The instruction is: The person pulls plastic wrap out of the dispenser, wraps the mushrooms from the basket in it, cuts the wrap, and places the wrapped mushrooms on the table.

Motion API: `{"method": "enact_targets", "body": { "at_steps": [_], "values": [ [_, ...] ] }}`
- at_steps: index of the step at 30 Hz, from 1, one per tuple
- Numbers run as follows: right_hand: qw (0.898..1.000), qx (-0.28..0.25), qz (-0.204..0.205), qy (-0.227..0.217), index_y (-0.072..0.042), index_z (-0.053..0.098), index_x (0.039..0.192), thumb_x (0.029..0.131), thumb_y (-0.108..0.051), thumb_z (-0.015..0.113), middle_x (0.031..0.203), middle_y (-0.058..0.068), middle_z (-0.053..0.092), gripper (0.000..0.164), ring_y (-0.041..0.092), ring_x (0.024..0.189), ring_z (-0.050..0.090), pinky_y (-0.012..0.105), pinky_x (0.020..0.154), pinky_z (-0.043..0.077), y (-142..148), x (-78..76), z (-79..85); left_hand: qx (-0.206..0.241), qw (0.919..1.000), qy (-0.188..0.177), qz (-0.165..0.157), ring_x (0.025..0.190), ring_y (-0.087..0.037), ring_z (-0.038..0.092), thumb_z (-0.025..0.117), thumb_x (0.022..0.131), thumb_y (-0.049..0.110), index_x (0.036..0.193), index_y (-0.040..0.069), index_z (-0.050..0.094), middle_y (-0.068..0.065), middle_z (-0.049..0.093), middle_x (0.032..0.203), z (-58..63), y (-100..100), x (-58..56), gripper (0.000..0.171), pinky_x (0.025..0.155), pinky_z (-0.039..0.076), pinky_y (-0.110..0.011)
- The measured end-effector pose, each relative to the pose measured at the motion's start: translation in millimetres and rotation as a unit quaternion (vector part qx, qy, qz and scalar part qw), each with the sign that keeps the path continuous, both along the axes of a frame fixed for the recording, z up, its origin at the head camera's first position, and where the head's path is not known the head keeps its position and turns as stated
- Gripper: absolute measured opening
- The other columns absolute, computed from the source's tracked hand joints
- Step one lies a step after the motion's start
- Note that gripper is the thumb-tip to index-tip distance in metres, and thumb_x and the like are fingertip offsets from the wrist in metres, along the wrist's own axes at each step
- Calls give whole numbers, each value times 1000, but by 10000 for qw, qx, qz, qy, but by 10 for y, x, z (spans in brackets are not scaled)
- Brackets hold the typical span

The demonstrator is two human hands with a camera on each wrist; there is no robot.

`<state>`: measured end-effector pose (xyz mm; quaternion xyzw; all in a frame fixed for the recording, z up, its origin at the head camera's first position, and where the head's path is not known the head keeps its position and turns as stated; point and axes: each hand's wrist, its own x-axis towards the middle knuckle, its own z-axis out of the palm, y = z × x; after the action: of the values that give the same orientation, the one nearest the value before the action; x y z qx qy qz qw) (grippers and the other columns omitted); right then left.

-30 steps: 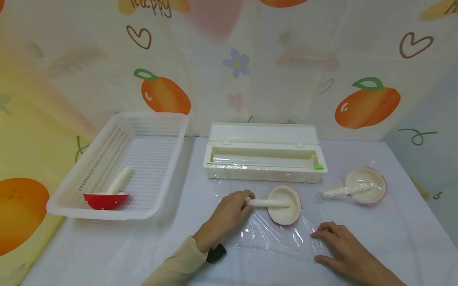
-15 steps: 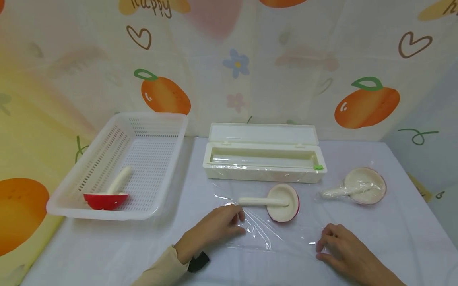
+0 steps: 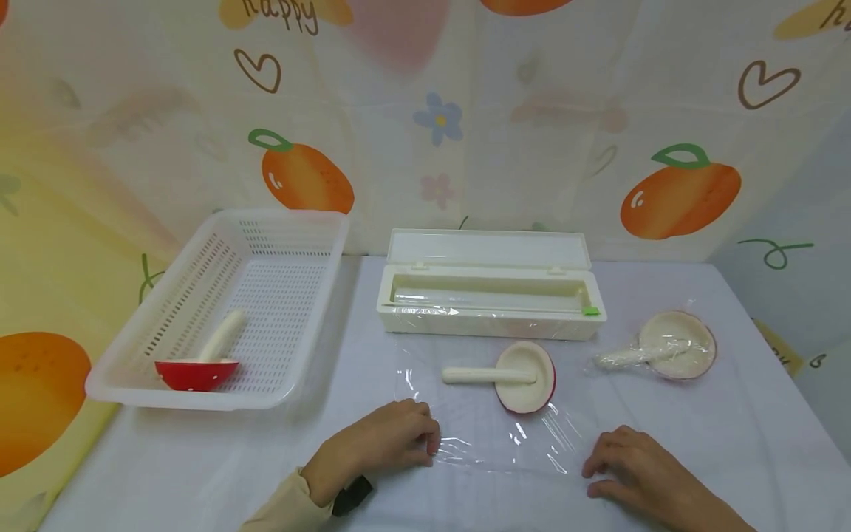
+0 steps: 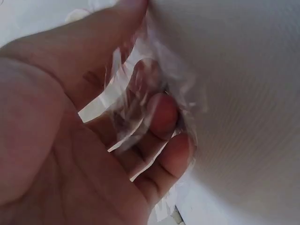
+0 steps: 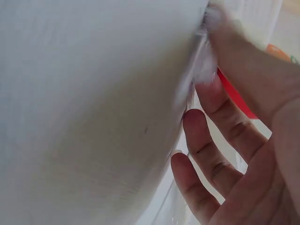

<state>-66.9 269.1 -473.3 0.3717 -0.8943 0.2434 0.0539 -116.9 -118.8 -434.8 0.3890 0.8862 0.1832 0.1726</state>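
Note:
A sheet of clear plastic wrap [image 3: 532, 440] lies on the white table in the head view. On it rests a toy mushroom [image 3: 525, 395] on its side, its white stem pointing left and its hollow cap with a red rim to the right. My left hand [image 3: 388, 443] pinches the wrap at its near left corner; film bunches between thumb and curled fingers [image 4: 164, 115] in the left wrist view. At the near right corner my right hand [image 3: 641, 473] holds the edge, with film [image 5: 204, 61] between thumb and index finger in the right wrist view.
Behind the sheet stands a white wrap dispenser box [image 3: 492, 324], lid up, roll inside. A film-wrapped toy mushroom [image 3: 678, 362] lies to the right. At left, a white perforated basket [image 3: 266, 399] contains a red-capped toy mushroom [image 3: 197, 374]. A fruit-print cloth [image 3: 479, 185] hangs behind.
My left hand has let go of the mushroom's stem and moved down and left to the wrap's near left corner. The right hand has shifted slightly nearer me.

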Motion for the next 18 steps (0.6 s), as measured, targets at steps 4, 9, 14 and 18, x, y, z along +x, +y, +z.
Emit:
{"method": "enact_targets", "body": {
  "at_steps": [4, 9, 14, 18],
  "values": [
    [9999, -96, 48, 119, -31, 71, 82, 75, -20, 84, 84, -22, 60, 19, -3, 79, 53, 15, 69, 44, -6, -8, 16, 221, 9997, 93, 50, 76, 2, 46, 74, 88, 18, 85, 22, 69, 16, 57, 79, -4, -9, 6, 6, 79, 44, -18],
    [9931, -511, -343, 1002, -31, 67, 89, 92, -42, 67, 93, -21, 60, 11, -2, 85, 56, 6, 81, 41, -54, 29, 74, 678, 9969, -78, 397, 75, 3, 50, 67, 94, 15, 90, 20, 66, 16, 61, 81, 66, -41, 5, 7, 77, 47, -19],
    [9825, -833, -567, 1567, -23, 69, 93, 101, -47, 48, 90, -17, 67, 33, -1, 83, 60, 6, 83, 45, -97, -1, 174, 1085, 9915, 33, 714, 72, 0, 49, 63, 97, 18, 93, 19, 63, 15, 56, 76, 163, -46, -34, 5, 71, 45, -19],
    [9781, -959, -767, 1678, -15, 73, 96, 103, -45, 46, 89, -13, 69, 42, -3, 82, 60, 5, 82, 46, -143, -48, 244, 1488, 9832, 414, 972, 69, -1, 48, 62, 98, 17, 96, 17, 64, 13, 57, 76, 209, -28, -82, 3, 66, 45, -18]
  ]
}}
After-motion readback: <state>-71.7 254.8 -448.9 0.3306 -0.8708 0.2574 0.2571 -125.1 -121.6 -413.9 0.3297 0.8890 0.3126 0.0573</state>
